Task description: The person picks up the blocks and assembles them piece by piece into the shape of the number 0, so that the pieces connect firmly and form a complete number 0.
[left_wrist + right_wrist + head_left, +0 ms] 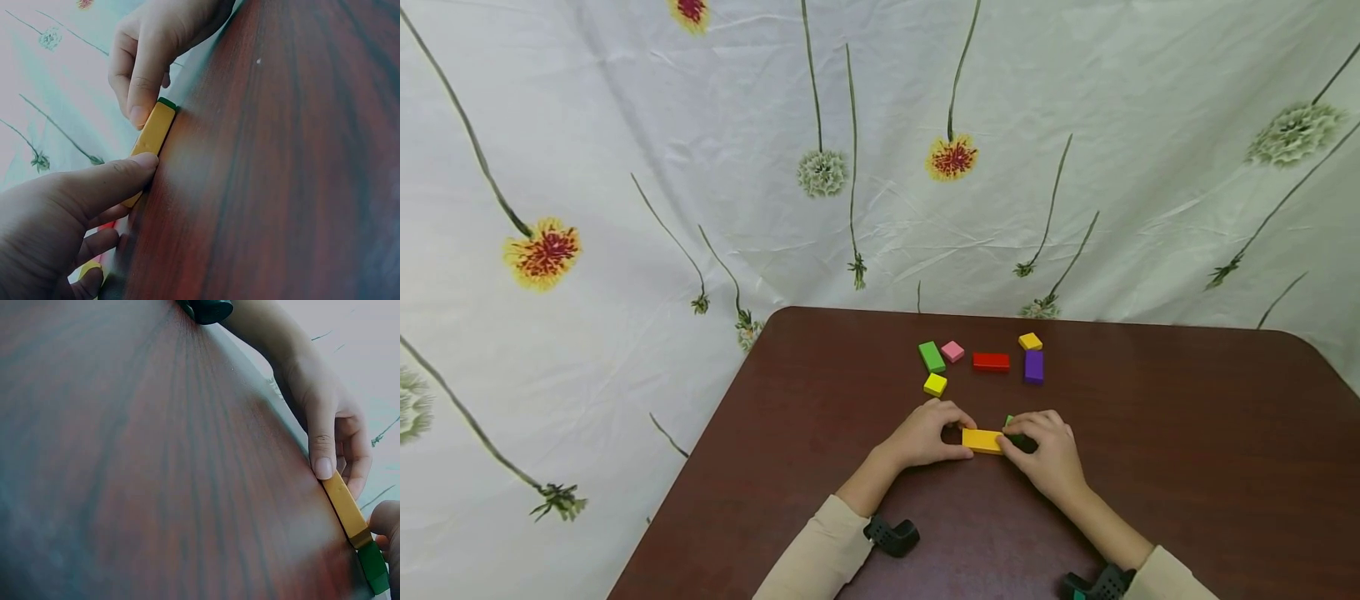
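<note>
Near the middle of the table, my left hand [928,435] pinches the left end of a long yellow-orange block [982,441] between thumb and fingers. My right hand [1051,454] has its thumb and fingertips at the block's right end, pinching it from the other side. Right at that end sits a green block [373,567], lined up with the yellow-orange one in the right wrist view and mostly covered by my right hand in the head view. The left wrist view shows the left thumb on the near long side of the yellow-orange block [153,134].
Beyond the hands on the dark brown table [1187,433] lie a green block [932,357], a pink block [952,351], a yellow block [935,384], a red block [991,362], a purple block [1033,367] and an orange-yellow block [1030,342]. A flowered cloth [895,225] hangs behind.
</note>
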Motion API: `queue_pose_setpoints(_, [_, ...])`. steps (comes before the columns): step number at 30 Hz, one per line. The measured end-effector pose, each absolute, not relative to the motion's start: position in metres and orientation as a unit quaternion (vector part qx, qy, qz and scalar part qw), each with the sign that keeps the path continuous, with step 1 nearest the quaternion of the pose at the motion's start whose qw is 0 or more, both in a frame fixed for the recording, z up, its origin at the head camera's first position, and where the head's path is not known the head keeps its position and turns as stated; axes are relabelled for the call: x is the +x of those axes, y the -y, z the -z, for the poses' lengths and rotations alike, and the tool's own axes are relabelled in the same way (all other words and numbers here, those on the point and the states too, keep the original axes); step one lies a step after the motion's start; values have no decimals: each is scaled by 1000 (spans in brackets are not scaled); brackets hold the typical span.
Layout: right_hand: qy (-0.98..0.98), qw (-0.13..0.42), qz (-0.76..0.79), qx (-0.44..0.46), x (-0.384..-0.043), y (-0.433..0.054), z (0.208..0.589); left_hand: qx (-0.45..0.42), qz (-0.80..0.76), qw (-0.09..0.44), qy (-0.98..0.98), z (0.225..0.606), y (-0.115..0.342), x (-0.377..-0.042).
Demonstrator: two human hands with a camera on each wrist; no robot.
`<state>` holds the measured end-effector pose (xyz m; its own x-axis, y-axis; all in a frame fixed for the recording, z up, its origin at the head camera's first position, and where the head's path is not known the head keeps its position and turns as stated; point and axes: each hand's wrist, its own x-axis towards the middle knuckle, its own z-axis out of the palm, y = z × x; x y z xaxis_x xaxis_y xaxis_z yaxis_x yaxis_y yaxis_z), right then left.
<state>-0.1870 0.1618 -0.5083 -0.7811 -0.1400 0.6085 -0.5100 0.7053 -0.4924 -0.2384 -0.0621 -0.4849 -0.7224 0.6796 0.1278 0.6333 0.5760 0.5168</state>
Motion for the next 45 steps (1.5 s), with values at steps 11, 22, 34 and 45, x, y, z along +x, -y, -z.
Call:
queue_pose_setpoints(11, [879,281,-336,187,-187,-162,509,367,-273,39,-888,485,62,-238])
queue_pose_setpoints(22, [873,290,-339,197,-187,-162,510,326,-335,-22,-884,476,77,-249])
queue_pose_setpoints(34, [874,284,-341,196,-189,-162,509,244,-300,-56,-920,475,100,-287])
queue_pose_setpoints(45, [873,285,-343,196,-189,-162,511,237,-309,11,-921,481,100,-301])
